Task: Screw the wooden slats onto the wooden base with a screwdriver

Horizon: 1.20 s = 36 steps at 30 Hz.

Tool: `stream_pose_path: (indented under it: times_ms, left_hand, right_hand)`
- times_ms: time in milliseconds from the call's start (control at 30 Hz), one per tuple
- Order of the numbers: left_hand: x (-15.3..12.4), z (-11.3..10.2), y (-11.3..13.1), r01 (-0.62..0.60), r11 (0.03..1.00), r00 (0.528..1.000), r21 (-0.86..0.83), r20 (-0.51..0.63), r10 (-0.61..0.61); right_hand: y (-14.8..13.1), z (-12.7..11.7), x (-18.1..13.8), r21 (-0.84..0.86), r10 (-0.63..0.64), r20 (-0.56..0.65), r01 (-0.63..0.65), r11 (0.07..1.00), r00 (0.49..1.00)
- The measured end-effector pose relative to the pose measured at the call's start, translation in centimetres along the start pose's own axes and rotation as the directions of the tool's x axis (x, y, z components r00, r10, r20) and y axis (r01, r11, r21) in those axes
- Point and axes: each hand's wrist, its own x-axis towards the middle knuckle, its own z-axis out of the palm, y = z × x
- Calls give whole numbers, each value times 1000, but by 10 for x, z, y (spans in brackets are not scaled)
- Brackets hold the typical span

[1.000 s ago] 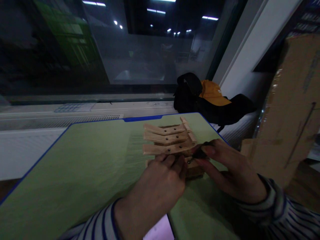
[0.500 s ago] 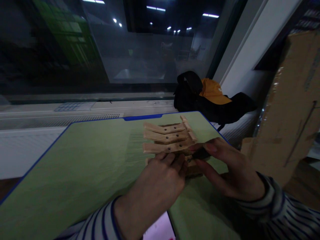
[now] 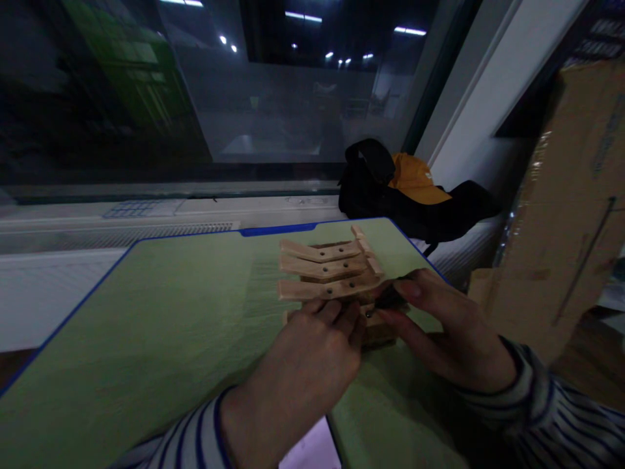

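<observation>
A small wooden assembly point(image 3: 316, 289) of pale angled slats lies on the green table. Dark screw holes show in the slats, and a crosspiece point(image 3: 367, 253) runs along their right ends. My left hand point(image 3: 307, 365) has its fingers curled down over the nearest slats, pressing on them and hiding much of them. Pinched between the thumb and fingers of my right hand point(image 3: 444, 326) is a small black-handled tool point(image 3: 389, 296). Its tip points left, close to a small metal screw point(image 3: 368, 314) in the near slat. The tool's exact kind is unclear.
The green tabletop point(image 3: 170, 312) has a blue edge. A lit phone point(image 3: 315, 446) lies under my left forearm. Beyond the table, a black bag point(image 3: 410, 218) and an orange cap point(image 3: 415, 179) rest by the window. Large cardboard point(image 3: 571, 195) stands at the right.
The thumb and fingers of my right hand have shifted slightly around the black-handled tool. My left hand and the wooden assembly stay in place.
</observation>
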Motion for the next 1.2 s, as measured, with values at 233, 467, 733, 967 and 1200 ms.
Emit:
stream_pose_path:
  times_ms: [233, 467, 733, 967, 1200]
  left_hand:
    - [2, -3, -1, 8, 1000, 999, -27, 40, -7]
    - [2, -3, -2, 7, 999, 998, -38, 62, -5]
    - [1, -2, -1, -5, 1000, 1000, -13, 21, 5]
    - [2, -1, -1, 2, 1000, 1000, -18, 4, -2]
    - [2, -3, -2, 5, 999, 1000, -44, 29, -3]
  right_hand:
    - [-1, -1, 1, 17, -12, 2, 12, 1000, 1000]
    - [-2, -2, 4, 6, -19, 30, 19, 1000, 999]
    - [-2, -1, 2, -25, 1, 38, 0, 1000, 999]
    - [-1, 0, 2, -41, -15, 22, 16, 999, 1000]
    - [-3, -1, 0, 1, 1, 32, -1, 1000, 999]
